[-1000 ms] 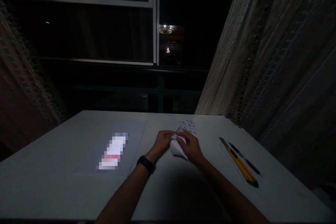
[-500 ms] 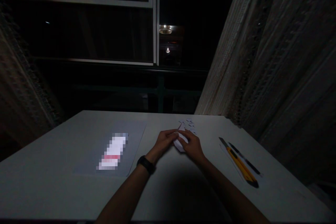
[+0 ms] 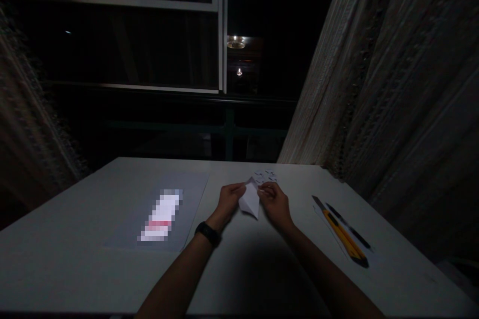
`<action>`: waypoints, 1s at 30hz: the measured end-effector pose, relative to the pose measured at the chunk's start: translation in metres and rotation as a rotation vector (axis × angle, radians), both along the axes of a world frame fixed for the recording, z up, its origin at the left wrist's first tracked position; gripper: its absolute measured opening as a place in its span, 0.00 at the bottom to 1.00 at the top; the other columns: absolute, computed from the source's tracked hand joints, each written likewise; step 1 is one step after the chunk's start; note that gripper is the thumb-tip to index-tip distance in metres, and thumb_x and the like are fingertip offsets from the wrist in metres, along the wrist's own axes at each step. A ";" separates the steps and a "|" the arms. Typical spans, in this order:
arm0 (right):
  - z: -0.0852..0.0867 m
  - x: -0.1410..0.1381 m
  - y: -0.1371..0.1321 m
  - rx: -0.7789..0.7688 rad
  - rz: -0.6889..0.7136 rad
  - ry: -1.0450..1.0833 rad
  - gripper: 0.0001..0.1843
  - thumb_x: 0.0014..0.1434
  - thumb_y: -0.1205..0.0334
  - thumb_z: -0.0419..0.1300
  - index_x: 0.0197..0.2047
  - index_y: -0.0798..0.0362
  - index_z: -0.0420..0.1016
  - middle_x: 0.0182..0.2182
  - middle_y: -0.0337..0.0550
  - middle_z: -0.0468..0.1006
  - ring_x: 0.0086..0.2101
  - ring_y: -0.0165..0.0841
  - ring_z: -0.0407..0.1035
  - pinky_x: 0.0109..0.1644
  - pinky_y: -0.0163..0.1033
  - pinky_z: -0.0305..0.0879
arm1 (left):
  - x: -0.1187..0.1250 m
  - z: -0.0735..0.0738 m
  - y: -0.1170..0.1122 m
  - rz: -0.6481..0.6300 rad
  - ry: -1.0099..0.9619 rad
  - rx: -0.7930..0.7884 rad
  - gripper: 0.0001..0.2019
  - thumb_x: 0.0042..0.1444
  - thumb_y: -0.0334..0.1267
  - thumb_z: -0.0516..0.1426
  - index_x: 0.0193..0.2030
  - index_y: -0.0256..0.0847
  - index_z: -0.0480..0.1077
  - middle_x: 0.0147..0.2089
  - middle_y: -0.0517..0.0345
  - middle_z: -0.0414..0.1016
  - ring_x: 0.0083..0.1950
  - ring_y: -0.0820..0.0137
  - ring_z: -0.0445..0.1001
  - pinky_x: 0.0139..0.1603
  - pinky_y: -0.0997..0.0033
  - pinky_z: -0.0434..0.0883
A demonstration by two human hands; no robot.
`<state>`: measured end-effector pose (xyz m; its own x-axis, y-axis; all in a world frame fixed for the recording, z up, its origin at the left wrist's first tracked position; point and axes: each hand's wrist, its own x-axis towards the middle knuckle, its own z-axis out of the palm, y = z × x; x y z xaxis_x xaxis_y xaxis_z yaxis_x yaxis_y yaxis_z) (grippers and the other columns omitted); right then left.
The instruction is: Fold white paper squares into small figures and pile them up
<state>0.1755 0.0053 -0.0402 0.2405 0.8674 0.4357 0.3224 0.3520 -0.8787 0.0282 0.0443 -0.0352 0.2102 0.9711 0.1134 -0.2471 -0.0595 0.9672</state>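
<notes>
Between my hands is a small piece of folded white paper [image 3: 250,198], held just over the white table, with creases and a pointed lower corner. My left hand [image 3: 227,203], with a dark band at the wrist, pinches its left edge between thumb and fingers. On the other side, my right hand [image 3: 276,203] has its curled fingertips at the paper's right edge. Behind the paper lie several small dark-marked pieces [image 3: 270,173] that I cannot make out clearly.
A yellow utility knife [image 3: 342,237] and a dark pen [image 3: 348,227] lie on the table [image 3: 75,239] at right. At left a pale sheet [image 3: 194,197] bears a bright, pixelated rectangle [image 3: 160,217]. Curtains [image 3: 329,75] and a dark window stand behind.
My hands have moved slightly apart, and more of the folded paper's face shows between them. The right fingers no longer cover its top; they are at its right edge.
</notes>
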 end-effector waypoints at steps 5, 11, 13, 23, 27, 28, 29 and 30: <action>-0.001 0.000 0.002 -0.013 0.041 0.060 0.19 0.47 0.57 0.60 0.43 0.53 0.68 0.37 0.48 0.76 0.36 0.38 0.72 0.38 0.42 0.69 | 0.001 -0.001 -0.001 -0.054 -0.009 -0.006 0.18 0.40 0.38 0.62 0.38 0.29 0.74 0.31 0.48 0.76 0.26 0.71 0.69 0.27 0.74 0.63; 0.001 -0.001 0.001 0.018 0.038 0.017 0.14 0.48 0.57 0.58 0.37 0.55 0.73 0.35 0.48 0.77 0.37 0.39 0.72 0.39 0.43 0.68 | -0.001 0.000 -0.002 -0.155 -0.024 0.017 0.19 0.43 0.38 0.60 0.43 0.31 0.73 0.35 0.47 0.76 0.30 0.70 0.71 0.30 0.73 0.64; 0.001 0.000 0.001 0.015 0.056 0.050 0.16 0.49 0.58 0.58 0.42 0.54 0.71 0.36 0.48 0.77 0.37 0.39 0.72 0.39 0.42 0.69 | -0.001 0.002 -0.003 -0.142 -0.030 0.017 0.18 0.42 0.36 0.61 0.42 0.32 0.73 0.38 0.46 0.76 0.33 0.69 0.71 0.33 0.73 0.64; 0.006 0.013 0.006 0.064 0.177 0.053 0.11 0.48 0.62 0.57 0.35 0.50 0.77 0.36 0.44 0.78 0.40 0.40 0.70 0.47 0.48 0.63 | -0.003 0.003 -0.003 -0.142 0.000 -0.007 0.16 0.39 0.31 0.60 0.38 0.33 0.75 0.39 0.45 0.76 0.37 0.65 0.72 0.36 0.70 0.65; 0.007 0.014 0.007 0.009 0.176 0.169 0.08 0.44 0.63 0.59 0.31 0.50 0.78 0.34 0.42 0.79 0.38 0.40 0.71 0.46 0.48 0.64 | -0.003 0.006 -0.006 -0.191 -0.048 0.003 0.15 0.41 0.33 0.59 0.39 0.31 0.75 0.38 0.44 0.76 0.35 0.65 0.72 0.35 0.70 0.66; 0.008 0.014 0.007 -0.001 0.180 0.201 0.08 0.43 0.63 0.60 0.30 0.50 0.78 0.33 0.42 0.79 0.37 0.40 0.72 0.46 0.47 0.64 | -0.003 0.008 -0.007 -0.204 -0.059 0.019 0.15 0.43 0.35 0.59 0.39 0.30 0.74 0.38 0.43 0.76 0.36 0.65 0.72 0.35 0.69 0.66; 0.008 0.013 0.006 -0.008 0.188 0.228 0.08 0.43 0.64 0.61 0.30 0.51 0.78 0.33 0.43 0.79 0.37 0.40 0.72 0.46 0.47 0.64 | -0.002 0.009 -0.009 -0.211 -0.063 0.037 0.16 0.44 0.37 0.59 0.39 0.30 0.74 0.38 0.43 0.76 0.36 0.64 0.72 0.36 0.68 0.66; 0.008 0.013 0.006 -0.013 0.195 0.248 0.08 0.42 0.64 0.61 0.29 0.51 0.78 0.33 0.43 0.79 0.38 0.40 0.72 0.46 0.47 0.63 | -0.002 0.010 -0.010 -0.207 -0.057 0.051 0.16 0.44 0.38 0.59 0.39 0.29 0.74 0.38 0.42 0.76 0.36 0.64 0.72 0.36 0.68 0.66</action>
